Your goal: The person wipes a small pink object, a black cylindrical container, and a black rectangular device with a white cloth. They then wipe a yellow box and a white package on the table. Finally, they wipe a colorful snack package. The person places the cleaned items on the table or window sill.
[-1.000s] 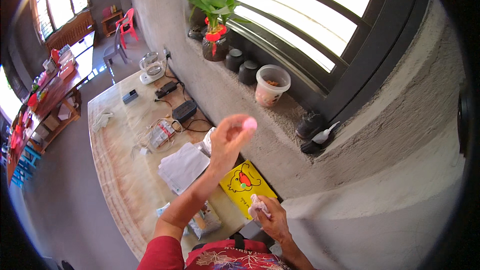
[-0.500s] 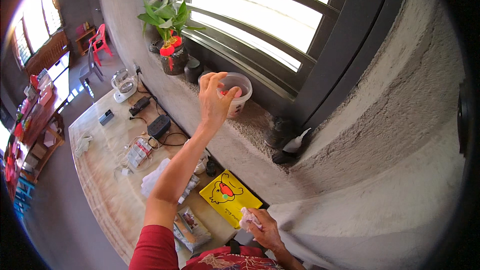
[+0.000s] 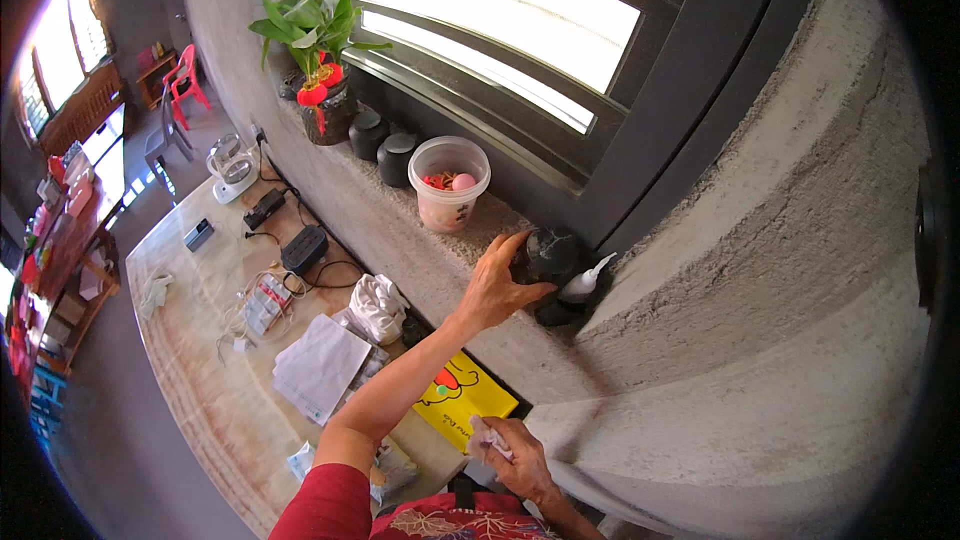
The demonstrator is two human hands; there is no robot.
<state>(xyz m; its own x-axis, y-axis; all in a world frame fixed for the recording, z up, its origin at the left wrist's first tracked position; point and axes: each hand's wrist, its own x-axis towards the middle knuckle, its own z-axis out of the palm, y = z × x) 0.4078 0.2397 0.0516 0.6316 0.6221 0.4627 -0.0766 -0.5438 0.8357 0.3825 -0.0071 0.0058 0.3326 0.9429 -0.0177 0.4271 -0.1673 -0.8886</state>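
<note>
My left hand [image 3: 497, 283] reaches over the window sill, with thumb and fingers round the near side of a small black jar [image 3: 555, 252]. It seems to grip the jar, which stands on the sill. Low in the picture, my right hand [image 3: 522, 457] is closed on a crumpled whitish-pink cloth [image 3: 488, 437]. Left of my left hand stands a clear plastic tub [image 3: 447, 215] holding red and yellow bits and a pink ball [image 3: 463, 182]. Beside the black jar leans a white-nozzled bottle [image 3: 583, 284].
Two dark lidded jars [image 3: 396, 155] and a potted plant [image 3: 312, 30] with red lantern ornaments line the sill. Below, the table [image 3: 190, 290] bears a yellow bag [image 3: 475, 405], papers [image 3: 320, 365], a white cloth [image 3: 378, 308], cables, a black power block [image 3: 304, 250] and a glass kettle [image 3: 232, 168].
My left hand has left the plastic tub and moved right and nearer along the sill to the black jar. My right hand still holds the crumpled cloth. The view has shifted slightly.
</note>
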